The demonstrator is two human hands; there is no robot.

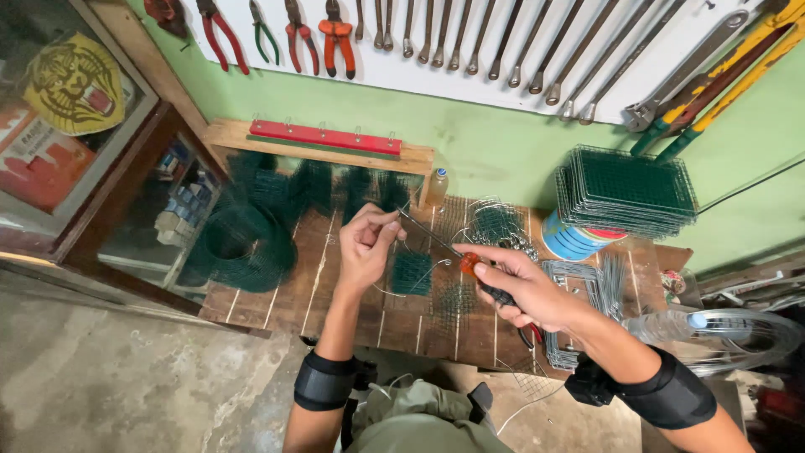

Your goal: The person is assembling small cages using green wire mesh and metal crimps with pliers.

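The thin wire (394,220) looks light and springy, stiff enough to hold a bend, and likely to slip unless pinched close to its end. The left hand (366,243) has it just so, fingers (379,226) nipped tight on it above the wooden table (260,302). The right hand (524,289), at four o'clock from the left, is wrapped firmly round a red-handled tool (436,242), whose tip meets the wire. A small green mesh square (412,273) lies below, between them.
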